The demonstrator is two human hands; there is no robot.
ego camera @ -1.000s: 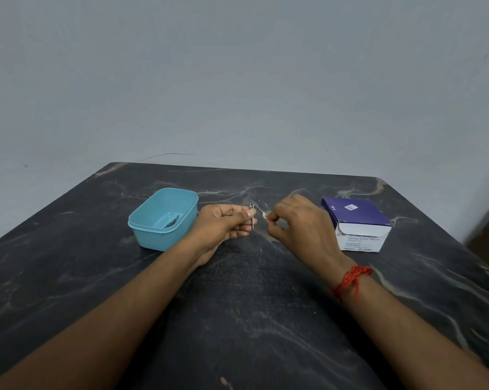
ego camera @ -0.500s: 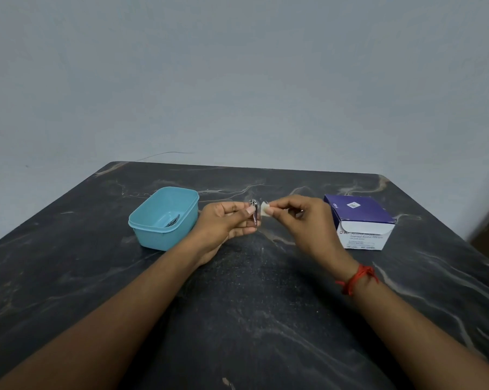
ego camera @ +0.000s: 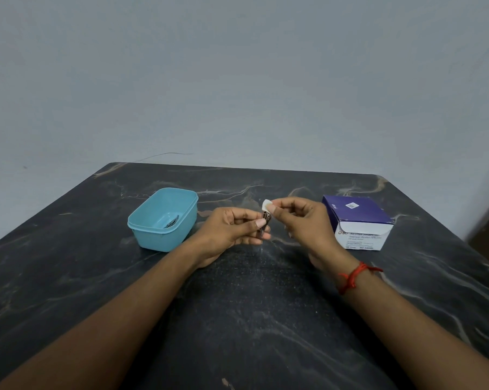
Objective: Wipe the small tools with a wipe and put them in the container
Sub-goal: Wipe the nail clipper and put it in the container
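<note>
- Grip: left hand pinches small metal tool; right hand pinches wipe at its top end.
- Step: wiping judged under way; next, the tool goes to container, nine o'clock of the hands.

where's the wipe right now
Head view, mid-table: the wipe is pinched in the right hand, just above the small metal tool the left hand holds, between the blue container and the purple box.

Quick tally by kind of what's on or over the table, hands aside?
Small metal tools: 2, one in the left hand, one in the container
Wipe: 1, pinched by the right hand
Container: 1
Swab box: 1
Total: 5
</note>
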